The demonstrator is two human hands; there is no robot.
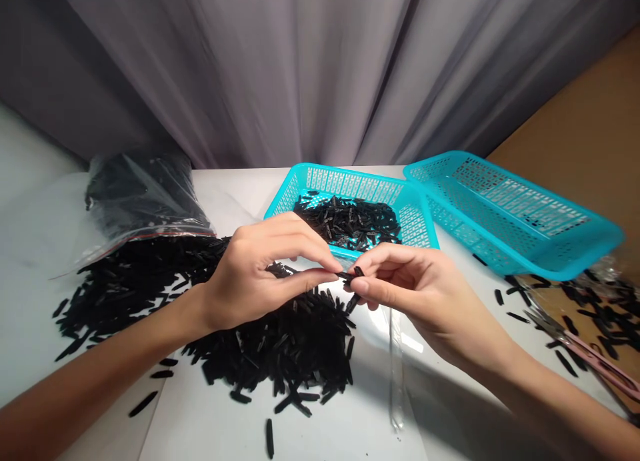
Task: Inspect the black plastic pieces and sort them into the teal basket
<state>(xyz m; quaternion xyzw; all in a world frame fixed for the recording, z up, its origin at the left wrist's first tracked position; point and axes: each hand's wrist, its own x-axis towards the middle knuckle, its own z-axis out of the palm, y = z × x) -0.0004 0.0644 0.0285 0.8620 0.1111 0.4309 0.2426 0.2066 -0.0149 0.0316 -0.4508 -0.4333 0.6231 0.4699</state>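
My left hand (pixel 270 267) pinches one end of a small, narrow black piece (pixel 345 275) between thumb and forefinger. My right hand (pixel 415 284) closes on the other end, its thumb and fingertips around one or more black pieces whose exact kind I cannot make out. Both hands meet just in front of a turquoise basket (pixel 350 173) that holds many such pieces. Below and behind my left hand spreads a large loose pile of black pieces (pixel 280 347) on the white table.
An open zip bag (pixel 145 187) of black pieces lies at the left, its mouth toward the pile. At the right a second turquoise basket (pixel 510 221) sits tilted. Pink-handled scissors (pixel 595 361) lie among scattered pieces. A clear plastic strip (pixel 397 374) lies near the centre.
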